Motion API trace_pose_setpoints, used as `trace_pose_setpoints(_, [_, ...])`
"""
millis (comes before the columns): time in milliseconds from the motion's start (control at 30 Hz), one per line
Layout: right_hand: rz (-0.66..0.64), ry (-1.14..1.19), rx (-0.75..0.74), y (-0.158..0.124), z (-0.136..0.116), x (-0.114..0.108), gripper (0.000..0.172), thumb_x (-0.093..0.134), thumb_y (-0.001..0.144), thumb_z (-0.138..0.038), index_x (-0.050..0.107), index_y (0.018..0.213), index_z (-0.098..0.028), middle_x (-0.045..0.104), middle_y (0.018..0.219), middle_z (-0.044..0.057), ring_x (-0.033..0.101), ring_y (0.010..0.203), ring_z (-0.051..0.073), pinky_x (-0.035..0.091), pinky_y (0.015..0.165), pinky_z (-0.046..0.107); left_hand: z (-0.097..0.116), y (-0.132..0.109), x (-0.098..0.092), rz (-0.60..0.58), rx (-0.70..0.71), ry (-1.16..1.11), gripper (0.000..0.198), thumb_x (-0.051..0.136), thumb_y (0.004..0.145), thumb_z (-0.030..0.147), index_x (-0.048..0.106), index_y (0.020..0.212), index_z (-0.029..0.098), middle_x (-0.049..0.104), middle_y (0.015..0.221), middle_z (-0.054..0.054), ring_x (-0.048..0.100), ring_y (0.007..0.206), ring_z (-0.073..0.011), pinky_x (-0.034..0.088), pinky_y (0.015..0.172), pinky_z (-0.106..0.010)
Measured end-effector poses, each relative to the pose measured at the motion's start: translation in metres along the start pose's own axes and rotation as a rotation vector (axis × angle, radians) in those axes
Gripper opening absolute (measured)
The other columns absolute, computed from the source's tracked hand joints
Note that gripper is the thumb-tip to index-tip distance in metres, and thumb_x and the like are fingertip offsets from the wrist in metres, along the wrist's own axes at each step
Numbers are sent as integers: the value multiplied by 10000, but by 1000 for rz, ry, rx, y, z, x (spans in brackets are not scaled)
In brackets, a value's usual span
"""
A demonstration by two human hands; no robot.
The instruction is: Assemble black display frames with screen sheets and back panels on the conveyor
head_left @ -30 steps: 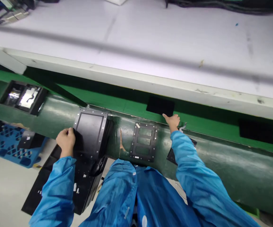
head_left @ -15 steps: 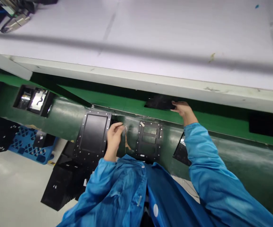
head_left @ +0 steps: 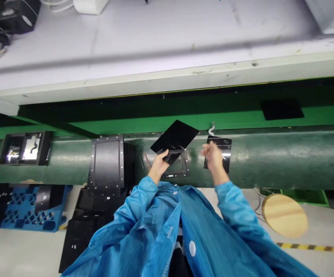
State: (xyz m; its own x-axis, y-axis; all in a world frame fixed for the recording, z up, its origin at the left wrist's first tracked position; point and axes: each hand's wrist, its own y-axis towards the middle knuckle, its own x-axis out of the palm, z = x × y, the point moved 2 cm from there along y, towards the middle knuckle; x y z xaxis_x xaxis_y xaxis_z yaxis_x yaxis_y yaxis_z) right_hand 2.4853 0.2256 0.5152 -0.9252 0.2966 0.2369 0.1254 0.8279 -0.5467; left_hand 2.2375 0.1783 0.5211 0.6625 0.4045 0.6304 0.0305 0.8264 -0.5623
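Note:
My left hand (head_left: 160, 164) grips a thin black rectangular sheet (head_left: 178, 135) by its lower corner, thumb on top. The sheet is tilted above a black frame with rectangular openings (head_left: 185, 163), covering much of it. My right hand (head_left: 211, 152) hovers over or touches a glossy black panel (head_left: 226, 154) on the green surface; which one, I cannot tell. Motion smears its fingers, and nothing is plainly visible in them. A pale curved piece (head_left: 211, 129) lies just beyond that panel.
Left of me a black box with a riveted rim (head_left: 108, 161) stands on the green bench (head_left: 271, 157). A dark tray (head_left: 25, 148) is farther left. Another black sheet (head_left: 282, 109) lies on the green ledge. A white shelf (head_left: 167, 42) spans above; a round wooden stool (head_left: 284, 215) stands at right.
The black sheet has come from the ledge, where my right hand held it, into my left hand. My right hand has drawn back toward the glossy panel. The view has turned and shifted right.

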Motion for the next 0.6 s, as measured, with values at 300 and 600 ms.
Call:
trace_pose_setpoints(300, [-327, 252, 352, -27, 101, 43, 325, 843, 872, -489, 733, 976, -202, 818, 966, 98, 778, 1007, 287, 638, 931, 422, -68, -51, -51, 52, 39, 63, 502, 887, 779, 253, 728, 1251, 190, 762, 1319, -109, 669, 1339, -307, 469, 1234, -535])
trace_pose_setpoints(600, [-350, -142, 225, 58, 96, 49, 347, 967, 666, -278, 725, 897, -186, 790, 817, 20, 760, 834, 216, 623, 860, 357, -121, -38, -119, 431, -108, 481, 459, 905, 770, 446, 637, 1040, 189, 724, 872, -46, 755, 786, -216, 637, 836, -422])
